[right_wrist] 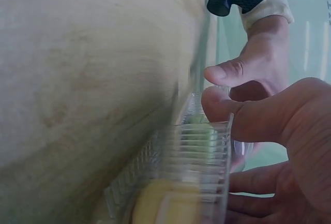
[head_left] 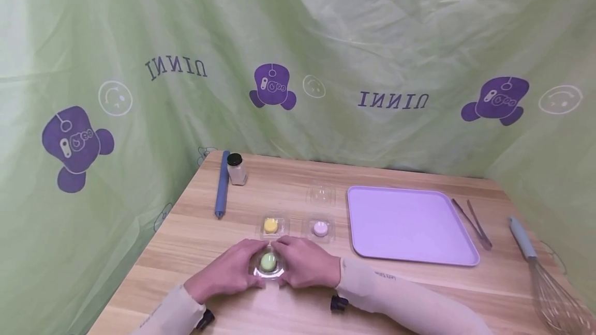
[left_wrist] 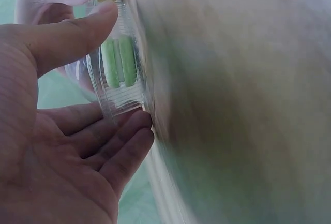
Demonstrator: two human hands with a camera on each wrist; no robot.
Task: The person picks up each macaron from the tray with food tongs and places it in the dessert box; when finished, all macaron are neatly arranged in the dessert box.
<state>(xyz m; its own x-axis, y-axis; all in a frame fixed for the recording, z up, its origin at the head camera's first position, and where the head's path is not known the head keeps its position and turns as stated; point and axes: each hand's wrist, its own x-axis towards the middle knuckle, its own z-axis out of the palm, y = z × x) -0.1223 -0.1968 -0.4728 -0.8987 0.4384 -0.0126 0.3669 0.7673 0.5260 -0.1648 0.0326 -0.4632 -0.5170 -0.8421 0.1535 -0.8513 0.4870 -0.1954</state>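
A clear plastic macaron box [head_left: 268,275] with a green macaron [head_left: 268,261] in it lies between the two hands near the table's front. My left hand [head_left: 233,268] holds its left side, thumb at the near edge and fingers toward the far edge. From the other side my right hand [head_left: 307,261] grips the same box. The left wrist view shows the green macaron [left_wrist: 120,62] on edge inside the ribbed plastic. Just beyond the hands sits a similar box with a yellow macaron [head_left: 271,225]; this yellow macaron [right_wrist: 168,203] looms close in the right wrist view.
Another clear box holds a lilac macaron [head_left: 320,228], with one more clear box [head_left: 321,195] behind it. A lilac tray [head_left: 410,224], tongs [head_left: 475,224] and a whisk [head_left: 542,278] lie to the right. At the back left are a blue rod [head_left: 222,185] and a black-capped jar [head_left: 237,170].
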